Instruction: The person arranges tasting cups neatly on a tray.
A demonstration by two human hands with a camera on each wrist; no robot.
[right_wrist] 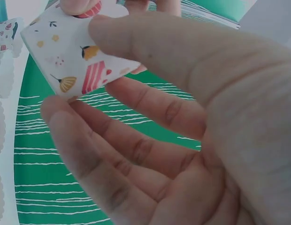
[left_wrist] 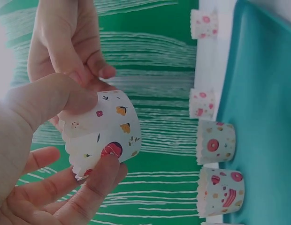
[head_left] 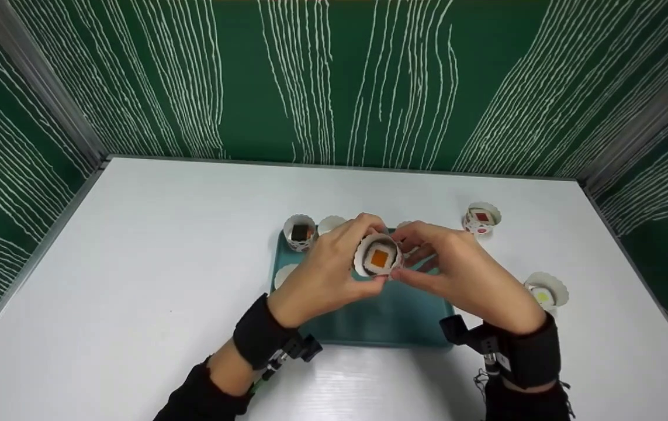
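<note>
A paper baking cup (head_left: pixel 359 261), printed with small cakes and flowers, is held above the teal tray (head_left: pixel 386 321). Its mouth faces the head camera, showing a white roll-like piece (head_left: pixel 370 262) with an orange square centre. My left hand (head_left: pixel 325 275) grips the cup from the left, thumb and fingers on its wall. From the other side my right hand (head_left: pixel 462 266) pinches it; in the right wrist view the thumb and a fingertip touch the printed wall (right_wrist: pixel 65 51). The left wrist view shows the cup's wall (left_wrist: pixel 108 124) side-on between the fingers.
A cup (head_left: pixel 300 241) with a dark and orange piece stands at the tray's back left corner. More cups (head_left: pixel 331 224) line the tray's edges, partly hidden by my hands. Right of the tray are a cup with a red-centred piece (head_left: pixel 481 228) and one with a yellow-green centre (head_left: pixel 554 286).
</note>
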